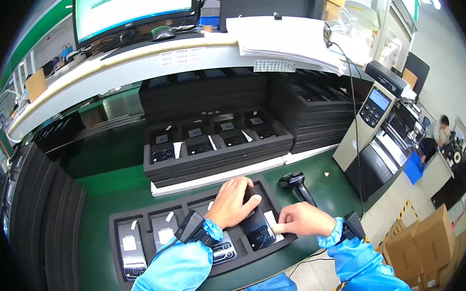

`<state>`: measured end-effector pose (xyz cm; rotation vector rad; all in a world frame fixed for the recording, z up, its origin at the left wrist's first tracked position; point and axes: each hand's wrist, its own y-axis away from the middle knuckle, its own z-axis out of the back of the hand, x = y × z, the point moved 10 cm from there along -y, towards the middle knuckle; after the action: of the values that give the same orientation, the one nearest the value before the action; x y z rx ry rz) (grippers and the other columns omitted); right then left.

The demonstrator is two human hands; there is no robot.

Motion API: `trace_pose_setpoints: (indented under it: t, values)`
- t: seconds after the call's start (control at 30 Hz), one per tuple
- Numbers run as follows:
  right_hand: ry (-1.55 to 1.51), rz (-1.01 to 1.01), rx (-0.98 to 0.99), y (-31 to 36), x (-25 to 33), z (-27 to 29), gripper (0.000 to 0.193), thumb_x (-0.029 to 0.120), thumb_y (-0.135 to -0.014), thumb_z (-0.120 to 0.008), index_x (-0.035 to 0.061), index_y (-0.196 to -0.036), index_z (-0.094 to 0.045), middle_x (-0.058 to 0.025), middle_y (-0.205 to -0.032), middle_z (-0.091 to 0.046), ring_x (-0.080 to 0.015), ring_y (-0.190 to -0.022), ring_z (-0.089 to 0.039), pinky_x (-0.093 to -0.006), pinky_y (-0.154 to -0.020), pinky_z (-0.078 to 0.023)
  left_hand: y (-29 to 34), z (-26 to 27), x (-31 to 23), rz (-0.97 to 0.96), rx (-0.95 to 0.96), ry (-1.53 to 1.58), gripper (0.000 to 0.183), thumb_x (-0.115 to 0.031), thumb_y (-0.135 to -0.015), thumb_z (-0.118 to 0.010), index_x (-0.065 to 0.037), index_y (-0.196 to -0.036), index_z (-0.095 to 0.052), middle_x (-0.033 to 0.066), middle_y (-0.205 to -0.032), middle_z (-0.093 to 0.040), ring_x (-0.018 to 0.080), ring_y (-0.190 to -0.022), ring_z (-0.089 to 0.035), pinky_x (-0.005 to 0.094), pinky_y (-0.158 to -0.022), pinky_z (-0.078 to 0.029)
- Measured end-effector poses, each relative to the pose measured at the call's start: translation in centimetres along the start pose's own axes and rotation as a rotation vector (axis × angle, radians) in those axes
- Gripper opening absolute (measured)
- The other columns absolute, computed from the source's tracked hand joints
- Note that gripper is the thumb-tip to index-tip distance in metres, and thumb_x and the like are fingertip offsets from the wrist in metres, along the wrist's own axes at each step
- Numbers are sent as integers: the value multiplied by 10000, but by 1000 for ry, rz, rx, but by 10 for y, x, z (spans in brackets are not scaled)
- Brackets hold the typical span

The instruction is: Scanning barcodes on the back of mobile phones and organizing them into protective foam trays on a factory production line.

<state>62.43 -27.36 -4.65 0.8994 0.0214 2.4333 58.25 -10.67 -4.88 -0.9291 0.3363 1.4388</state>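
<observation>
My left hand reaches over the foam tray in front of me, fingers and thumb closed around the upper end of a dark smartphone. This phone lies camera side up in the tray's rightmost compartment. At its right edge is a small white paper slip, pinched in the fingertips of my right hand. More phones lie in the other compartments, such as the phone at the far left with a pale label and a small white tab. My left forearm partly hides the middle ones.
Behind stands a stack of foam trays holding phones and slips. Right of my tray lies a black handheld scanner, near a label printer. More foam trays rise at left. A shelf with a monitor crosses above.
</observation>
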Motion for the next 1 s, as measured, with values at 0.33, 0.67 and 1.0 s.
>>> trace_pose_setpoints:
  t: [0.33,0.67,1.0]
  values:
    - [-148,-430,-575,8,-150,42,733,339,-825,-797,23,-1416,-502,-192,-1118,-692,-293,-947,-690,-414,-823,-549,7,-10,-15,-155,-35,-373,446,-384,-897,-650,-63,-1207,-623,221,-1410,-495,388,-1332,-448,505,-1144,-324]
    - [-1218,-248,-408,0,-89,9,440,228,-921,-710,21,-1291,-595,-37,-828,-634,-168,-674,-605,-328,-629,-503,16,23,-11,-122,-70,-292,475,-357,-907,-651,-41,-1254,-576,213,-1367,-521,387,-1310,-471,498,-1116,-354]
    - [-1472,-244,435,4,77,-111,342,267,-978,-656,11,-1195,-588,-101,-823,-658,-145,-586,-585,-278,-514,-461,79,94,34,148,-41,-276,421,-302,-904,-687,-25,-1188,-548,201,-1138,-636,387,-1114,-592,470,-967,-442]
